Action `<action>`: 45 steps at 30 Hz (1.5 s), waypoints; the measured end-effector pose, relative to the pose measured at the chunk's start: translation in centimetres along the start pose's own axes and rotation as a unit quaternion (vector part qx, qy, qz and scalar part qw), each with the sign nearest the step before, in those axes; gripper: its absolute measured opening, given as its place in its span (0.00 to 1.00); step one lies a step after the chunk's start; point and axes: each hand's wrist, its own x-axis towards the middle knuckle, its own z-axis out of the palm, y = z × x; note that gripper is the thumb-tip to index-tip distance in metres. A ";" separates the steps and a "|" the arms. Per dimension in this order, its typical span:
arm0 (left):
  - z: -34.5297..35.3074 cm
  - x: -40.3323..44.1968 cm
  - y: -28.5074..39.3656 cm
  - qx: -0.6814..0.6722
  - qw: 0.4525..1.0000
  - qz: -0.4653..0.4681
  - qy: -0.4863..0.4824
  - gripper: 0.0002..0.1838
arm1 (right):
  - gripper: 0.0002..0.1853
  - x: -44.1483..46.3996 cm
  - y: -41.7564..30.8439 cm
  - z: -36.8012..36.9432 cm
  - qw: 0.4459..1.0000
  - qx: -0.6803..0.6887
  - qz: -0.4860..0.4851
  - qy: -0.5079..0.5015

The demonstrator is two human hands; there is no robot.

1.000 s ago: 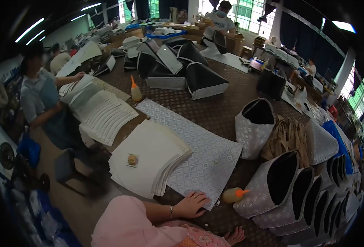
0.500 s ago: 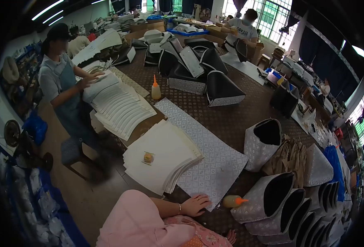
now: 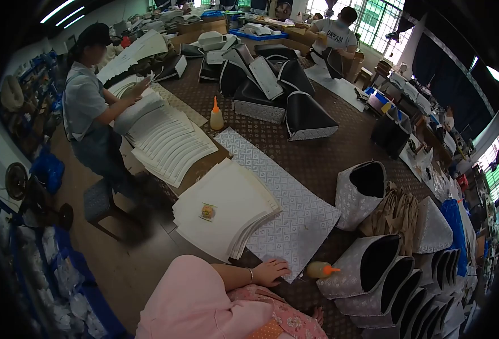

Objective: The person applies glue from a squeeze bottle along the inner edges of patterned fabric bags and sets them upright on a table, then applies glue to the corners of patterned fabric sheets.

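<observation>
My left hand (image 3: 269,272), with a bracelet at the wrist, lies flat with its fingers on the near corner of a grey patterned sheet (image 3: 283,198). Only the fingertips of my right hand (image 3: 318,316) show past the floral apron at the bottom; whether they hold anything is hidden. A glue bottle with an orange nozzle (image 3: 320,270) lies on its side, just right of the sheet's near corner. Left of the sheet, partly over its edge, rests a stack of cream panels (image 3: 227,198) with a small yellow item (image 3: 207,212) on top.
Silvery patterned covers with dark insides (image 3: 356,265) crowd the right side near brown paper (image 3: 393,217). A second glue bottle (image 3: 216,116) stands upright. Black pieces (image 3: 308,116) are heaped farther back. One co-worker (image 3: 91,107) handles fanned sheets (image 3: 170,135); another person (image 3: 337,39) works behind.
My left hand stays on the sheet's corner while the view shifts slightly. The co-worker at left has leaned toward the fanned sheets and raised a hand. The person behind has turned their head.
</observation>
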 end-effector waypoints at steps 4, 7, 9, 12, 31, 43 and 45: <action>0.6 -0.2 -1.1 -0.008 1.000 0.011 0.005 0.29 | 0.26 -0.8 0.0 0.8 1.000 -0.005 0.017 -0.022; 0.4 0.0 -1.4 -0.020 1.000 0.013 -0.001 0.29 | 0.27 -1.6 0.1 1.7 0.999 -0.007 0.042 -0.032; 0.4 0.0 -1.6 -0.016 1.000 0.017 0.002 0.27 | 0.27 -2.4 0.4 2.3 0.997 -0.008 0.060 -0.040; 0.3 0.4 -1.1 -0.021 1.000 -0.010 0.011 0.25 | 0.27 -4.3 1.2 3.5 0.995 -0.012 0.090 -0.051; -3.5 -2.1 -4.4 0.016 0.982 -0.154 0.110 0.17 | 0.34 -4.0 0.0 3.3 0.986 -0.029 0.157 -0.046; -3.5 -1.8 -3.9 0.018 0.975 -0.150 0.166 0.12 | 0.34 -4.0 0.3 2.4 0.979 -0.030 0.183 -0.088; -3.6 -1.7 -3.9 0.028 0.974 -0.148 0.171 0.12 | 0.34 -4.1 0.5 2.8 0.979 -0.023 0.180 -0.092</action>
